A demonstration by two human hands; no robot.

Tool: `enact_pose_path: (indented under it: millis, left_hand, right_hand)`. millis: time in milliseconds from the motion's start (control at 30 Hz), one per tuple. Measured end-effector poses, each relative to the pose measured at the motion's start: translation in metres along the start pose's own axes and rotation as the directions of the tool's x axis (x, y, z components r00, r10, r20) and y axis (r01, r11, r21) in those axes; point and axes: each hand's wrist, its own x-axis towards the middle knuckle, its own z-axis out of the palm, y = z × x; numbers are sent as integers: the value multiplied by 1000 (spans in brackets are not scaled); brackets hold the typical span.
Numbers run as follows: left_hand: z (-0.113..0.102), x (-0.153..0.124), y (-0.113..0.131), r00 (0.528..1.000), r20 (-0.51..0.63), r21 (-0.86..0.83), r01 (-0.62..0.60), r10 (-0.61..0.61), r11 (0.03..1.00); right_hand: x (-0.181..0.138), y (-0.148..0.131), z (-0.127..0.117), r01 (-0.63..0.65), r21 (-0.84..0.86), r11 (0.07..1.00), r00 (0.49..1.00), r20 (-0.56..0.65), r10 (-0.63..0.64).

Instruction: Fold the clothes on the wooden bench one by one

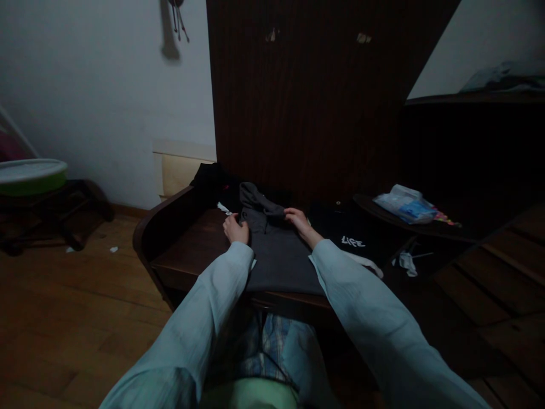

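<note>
A dark grey hoodie (281, 258) lies folded on the dark wooden desk (183, 244), its hood (258, 200) at the far end and its lower edge along the desk's front. My left hand (236, 229) is at the hoodie's left side by the hood, fingers curled onto the cloth. On the other side, my right hand (300, 222) pinches the hood's right edge between thumb and fingers. Some of the left fingertips are hidden by the fabric.
Black clothing with white lettering (352, 242) lies right of the hoodie. A plastic packet (406, 204) rests on a curved shelf. More black cloth (208, 175) sits at the desk's back left. A green basin (34, 177) stands on a low stool at left.
</note>
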Motion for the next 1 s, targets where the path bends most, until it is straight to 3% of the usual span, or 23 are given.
enact_pose_path:
  millis: [67,167,333,433,500,567,767,1000]
  left_hand:
    - [3,3,-2,998,-66,-172,2,-13,985]
    - [8,9,-4,983,-55,-386,143,-177,911]
    - [12,17,-10,936,-45,-479,287,-350,830]
    - [13,20,-15,919,-87,-492,296,-384,819]
    - [14,21,-19,920,-138,-497,256,-367,829]
    - [17,23,-23,938,-146,-504,204,-315,840]
    - [28,28,-34,988,-96,-517,53,-119,854]
    - [24,25,-31,984,-155,-470,2,-84,883]
  right_hand:
    - [-17,7,-9,40,32,999,995,90,-42]
    - [-36,20,-19,99,-44,994,988,120,-94]
    - [-53,35,-20,127,-172,977,992,33,-123]
    - [-60,32,-18,226,-200,953,969,-53,-241]
    - [-64,28,-18,319,-251,914,935,-77,-347]
    - [-69,24,-18,354,-288,890,927,-21,-376]
    - [-78,20,-13,303,-356,884,940,262,-216]
    - [-79,21,-13,418,-365,832,901,281,-329]
